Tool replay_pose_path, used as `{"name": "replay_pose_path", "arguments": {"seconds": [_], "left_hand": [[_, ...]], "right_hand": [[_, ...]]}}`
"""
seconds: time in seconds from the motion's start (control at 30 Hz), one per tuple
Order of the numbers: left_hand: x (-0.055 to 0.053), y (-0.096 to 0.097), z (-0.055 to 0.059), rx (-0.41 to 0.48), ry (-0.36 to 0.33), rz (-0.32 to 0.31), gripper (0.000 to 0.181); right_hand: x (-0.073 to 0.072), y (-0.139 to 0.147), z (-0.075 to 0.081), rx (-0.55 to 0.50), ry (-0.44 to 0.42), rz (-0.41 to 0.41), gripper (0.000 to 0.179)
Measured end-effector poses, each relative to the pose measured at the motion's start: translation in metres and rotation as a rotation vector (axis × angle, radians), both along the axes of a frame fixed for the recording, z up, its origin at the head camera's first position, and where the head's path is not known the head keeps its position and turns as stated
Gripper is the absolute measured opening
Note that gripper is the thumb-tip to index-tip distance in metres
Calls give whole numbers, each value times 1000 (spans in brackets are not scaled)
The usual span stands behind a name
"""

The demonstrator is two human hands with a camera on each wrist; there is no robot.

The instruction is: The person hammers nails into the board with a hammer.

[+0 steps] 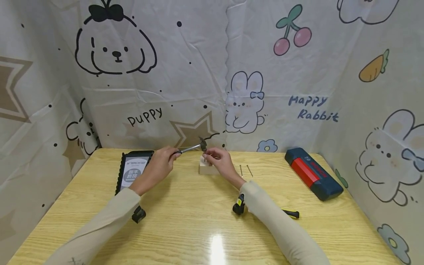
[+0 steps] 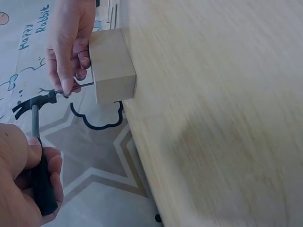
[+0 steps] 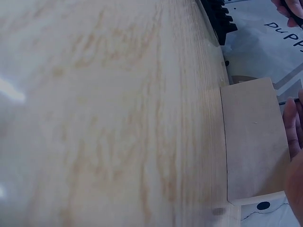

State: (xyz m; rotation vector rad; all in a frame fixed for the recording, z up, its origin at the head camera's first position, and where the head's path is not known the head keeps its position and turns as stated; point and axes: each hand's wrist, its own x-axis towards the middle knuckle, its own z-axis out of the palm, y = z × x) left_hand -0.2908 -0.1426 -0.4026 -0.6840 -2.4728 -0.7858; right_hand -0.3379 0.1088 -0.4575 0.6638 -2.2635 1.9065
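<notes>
In the head view my left hand (image 1: 160, 165) grips the black handle of a claw hammer (image 1: 191, 148). Its dark head is at the fingertips of my right hand (image 1: 220, 162). That hand pinches a thin nail (image 2: 85, 85), upright on a pale wooden block (image 1: 207, 170) at the back of the table. From the left wrist, the hammer head (image 2: 46, 99) shows right at the nail's top end, and the nail's lower end meets the block's top face. The right wrist view has the block (image 3: 253, 137) at its right side, with my fingers partly cut off by the frame.
Two loose nails (image 1: 241, 170) lie right of the block. A black case with a printed label (image 1: 134, 167) stands at the left, partly behind my left hand. Over on the right is a blue and red case (image 1: 313, 173). My right sleeve partly hides a black and yellow handle (image 1: 291, 214).
</notes>
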Motion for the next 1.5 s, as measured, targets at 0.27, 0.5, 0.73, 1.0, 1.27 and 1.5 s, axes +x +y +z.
{"name": "replay_pose_path", "arguments": {"seconds": [0.27,0.5,0.73,1.0,1.27,1.5], "left_hand": [[2,-1,-1,9,-17,-9,16],[0,-1,11,-64,8,-39,16],[-3,-4,24,42,42,-43,15],[0,-1,11,-3,-44,-40,16],[2,2,0,-18,-2,-29,15],[4,3,-3,-26,-5,-23,15]], "right_hand": [[2,0,-1,7,14,3,17],[0,0,-3,44,25,-16,18],[-1,2,-4,56,33,-16,21],[0,-1,-2,74,30,-5,22],[-3,-1,-2,76,19,-11,21],[-1,1,-1,92,7,-23,18]]}}
